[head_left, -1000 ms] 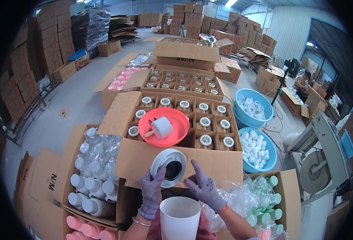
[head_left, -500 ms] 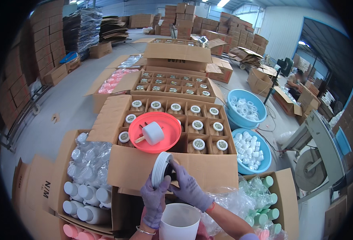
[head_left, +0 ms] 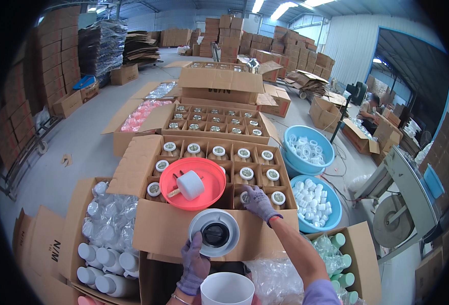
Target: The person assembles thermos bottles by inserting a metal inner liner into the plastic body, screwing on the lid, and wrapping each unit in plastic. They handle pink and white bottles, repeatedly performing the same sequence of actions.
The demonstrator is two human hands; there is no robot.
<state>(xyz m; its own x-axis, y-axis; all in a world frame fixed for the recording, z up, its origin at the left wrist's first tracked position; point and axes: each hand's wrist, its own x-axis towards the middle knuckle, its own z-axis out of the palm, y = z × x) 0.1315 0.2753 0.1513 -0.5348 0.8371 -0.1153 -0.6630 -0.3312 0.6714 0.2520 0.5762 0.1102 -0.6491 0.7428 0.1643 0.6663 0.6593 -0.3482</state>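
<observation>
My left hand (head_left: 195, 260), in a grey-purple glove, grips the lower left rim of a round pale grey plastic flask part (head_left: 228, 217) with a black centre. My gloved right hand (head_left: 260, 202) reaches into the divided carton (head_left: 183, 223), its fingers closed around the white-ringed neck of a silvery flask liner (head_left: 244, 197). Part of that neck is hidden by the fingers. A red-pink basin (head_left: 211, 195) rests on the carton to the left, holding a pale grey cup-shaped piece (head_left: 191, 185) with a wooden handle. Below my left hand stands a white tub (head_left: 228, 287).
Pale grey flask bodies (head_left: 113, 284) fill a carton at left; green-capped ones (head_left: 345, 280) stand at right. Blue basins hold white rings (head_left: 305, 149) and white caps (head_left: 311, 203). A grey machine (head_left: 402, 193) stands at right. Another person (head_left: 369, 109) sits farther back.
My right hand has left the round flask part and moved forward and right to a liner in the carton. My left hand keeps the part, now turned with its black centre showing.
</observation>
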